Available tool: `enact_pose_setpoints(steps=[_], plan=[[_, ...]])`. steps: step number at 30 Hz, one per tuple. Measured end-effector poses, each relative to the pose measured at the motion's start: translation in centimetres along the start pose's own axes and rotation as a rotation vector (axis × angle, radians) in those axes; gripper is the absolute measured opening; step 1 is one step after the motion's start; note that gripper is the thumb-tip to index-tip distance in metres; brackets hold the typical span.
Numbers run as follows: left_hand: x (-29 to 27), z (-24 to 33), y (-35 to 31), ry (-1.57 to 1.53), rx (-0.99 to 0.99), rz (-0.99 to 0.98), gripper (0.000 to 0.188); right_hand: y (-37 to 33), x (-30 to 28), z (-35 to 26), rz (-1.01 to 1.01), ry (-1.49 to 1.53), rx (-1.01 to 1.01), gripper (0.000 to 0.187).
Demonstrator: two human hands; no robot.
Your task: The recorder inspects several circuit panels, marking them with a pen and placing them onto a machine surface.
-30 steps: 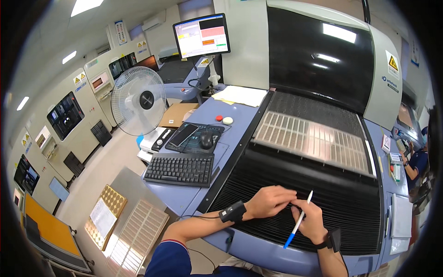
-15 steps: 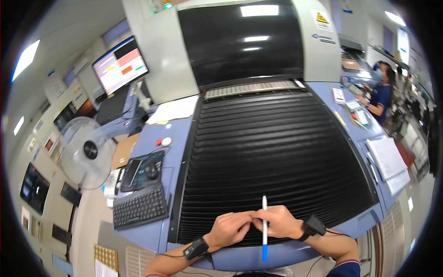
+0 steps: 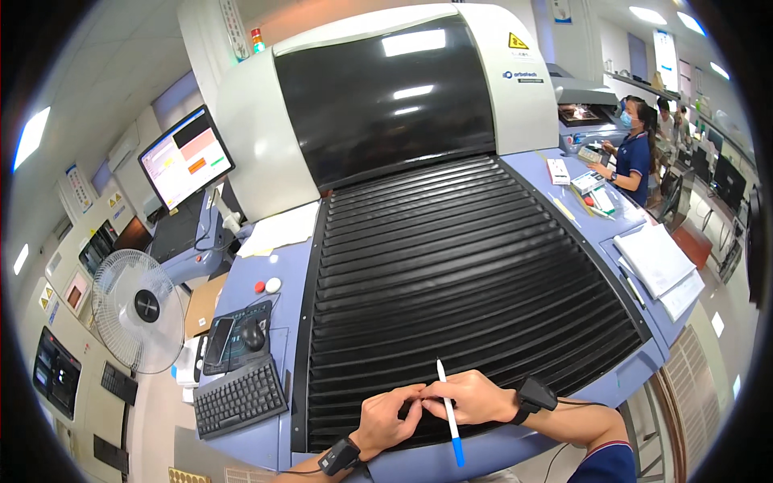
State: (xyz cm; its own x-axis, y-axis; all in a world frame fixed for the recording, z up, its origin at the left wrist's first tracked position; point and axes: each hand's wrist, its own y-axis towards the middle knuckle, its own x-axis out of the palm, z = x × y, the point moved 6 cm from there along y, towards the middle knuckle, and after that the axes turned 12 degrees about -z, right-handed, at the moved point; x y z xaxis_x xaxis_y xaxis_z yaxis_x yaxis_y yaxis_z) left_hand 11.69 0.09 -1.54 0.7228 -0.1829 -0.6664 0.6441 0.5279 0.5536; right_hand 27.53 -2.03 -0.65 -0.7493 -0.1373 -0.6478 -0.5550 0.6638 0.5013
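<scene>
My right hand [image 3: 477, 398] is closed on a white pen [image 3: 448, 409] with a blue end. The pen's tip points away from me and its blue end lies toward my body. My left hand [image 3: 385, 422] is just to the left, its thumb and fingertips pinched and meeting those of the right hand. Anything between those fingertips is too small or hidden to make out. Both hands are over the near end of the black ribbed bellows cover [image 3: 459, 278] of a large machine. Each wrist wears a black strapped device with a cable.
A machine hood with a dark window [image 3: 386, 105] stands at the far end. Left are a keyboard [image 3: 240, 398], mouse [image 3: 253, 335], phone [image 3: 218, 341], monitor [image 3: 185, 161] and fan [image 3: 145, 306]. Right are stacked papers [image 3: 656, 262]; a co-worker [image 3: 636, 153] handles something farther back.
The view has shifted, so more of the room's right side shows. The pale slatted strip below the dark window is no longer seen. My hands stay together, and the pen leans more.
</scene>
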Motion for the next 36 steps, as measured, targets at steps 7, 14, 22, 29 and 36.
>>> enact_pose_setpoints(steps=[7,14,22,29,36], plan=[[0.4,-0.5,-0.1,-0.049,-0.028,-0.044,0.02,-0.5,0.3,0.9,-0.018,-0.044,0.038,0.015],[0.4,-0.6,-0.4,-0.049,-0.007,-0.043,0.017,-0.3,0.6,0.5,-0.078,-0.037,0.057,0.012],[0.3,-0.5,0.1,-0.035,0.005,-0.114,0.019,0.1,0.2,0.5,-0.062,-0.04,0.058,0.01],[-1.5,0.7,0.6,0.037,0.085,-0.079,0.014,0.2,-0.9,-0.6,0.006,-0.116,0.009,0.009],[-16.1,9.9,2.9,0.165,0.288,0.437,0.012,-0.4,-14.8,-8.5,0.575,-0.403,-0.094,0.016]])
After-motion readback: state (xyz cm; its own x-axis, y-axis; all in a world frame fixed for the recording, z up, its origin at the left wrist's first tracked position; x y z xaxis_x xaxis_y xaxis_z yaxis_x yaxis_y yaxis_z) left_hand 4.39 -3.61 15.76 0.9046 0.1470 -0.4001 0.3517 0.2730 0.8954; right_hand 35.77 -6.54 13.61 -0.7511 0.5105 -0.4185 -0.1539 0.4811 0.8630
